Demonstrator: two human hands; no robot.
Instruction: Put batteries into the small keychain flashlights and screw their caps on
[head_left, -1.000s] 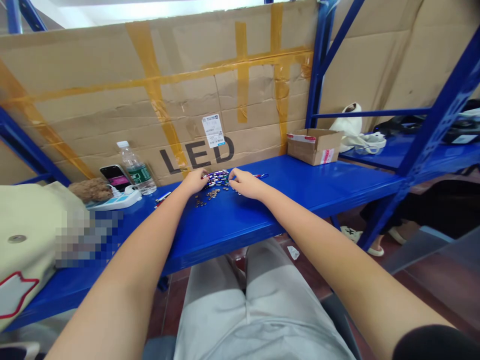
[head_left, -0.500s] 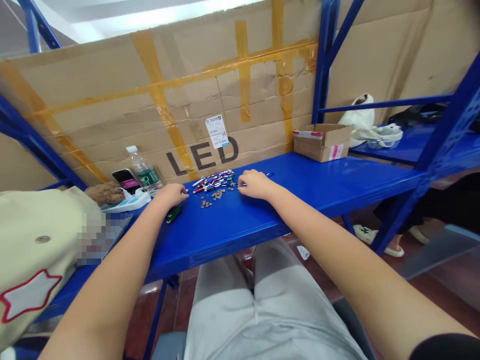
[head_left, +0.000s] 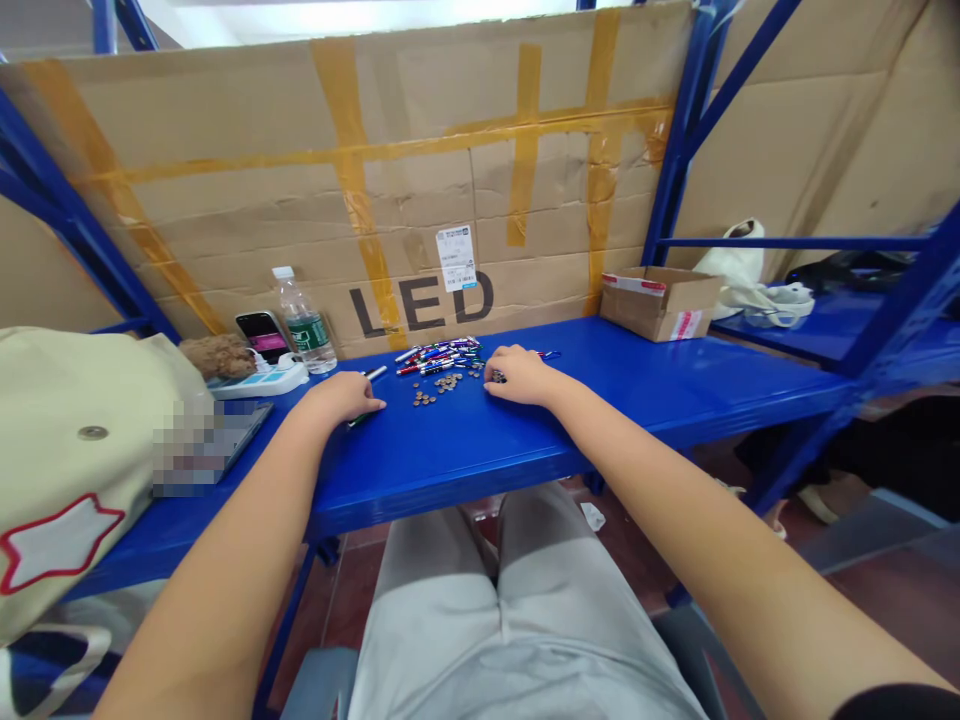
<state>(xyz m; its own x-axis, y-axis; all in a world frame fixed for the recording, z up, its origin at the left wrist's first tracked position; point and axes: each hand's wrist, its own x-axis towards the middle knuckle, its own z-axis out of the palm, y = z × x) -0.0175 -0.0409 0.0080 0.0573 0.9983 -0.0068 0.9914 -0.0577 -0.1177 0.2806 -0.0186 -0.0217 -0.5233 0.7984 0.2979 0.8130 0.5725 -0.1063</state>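
Note:
My left hand [head_left: 346,396] rests on the blue table at the left, its fingers curled down and thumb forward. A silver-white pen [head_left: 376,372] shows just beyond its fingertips, and a green pen-like piece [head_left: 361,419] is partly hidden beneath it. What those fingers hold, if anything, is covered. Further right, my right hand [head_left: 519,376] is bent low over the tabletop, finger and thumb curled about a few small brown discs [head_left: 499,377]. Between the hands lie more loose brown discs [head_left: 448,383], in front of a heap of multicoloured pens [head_left: 442,355].
A water bottle [head_left: 306,325], a phone [head_left: 262,337] and a white power strip [head_left: 262,382] stand at the back left, near a cream bag [head_left: 97,390]. At the right rear sits an open cardboard box [head_left: 660,303]. Tall cardboard [head_left: 420,220] walls off the back.
The view has shifted. My right hand has gone from a pen to the brown discs. By my left hand, more of the silver-white pen shows, while the green piece is more covered.

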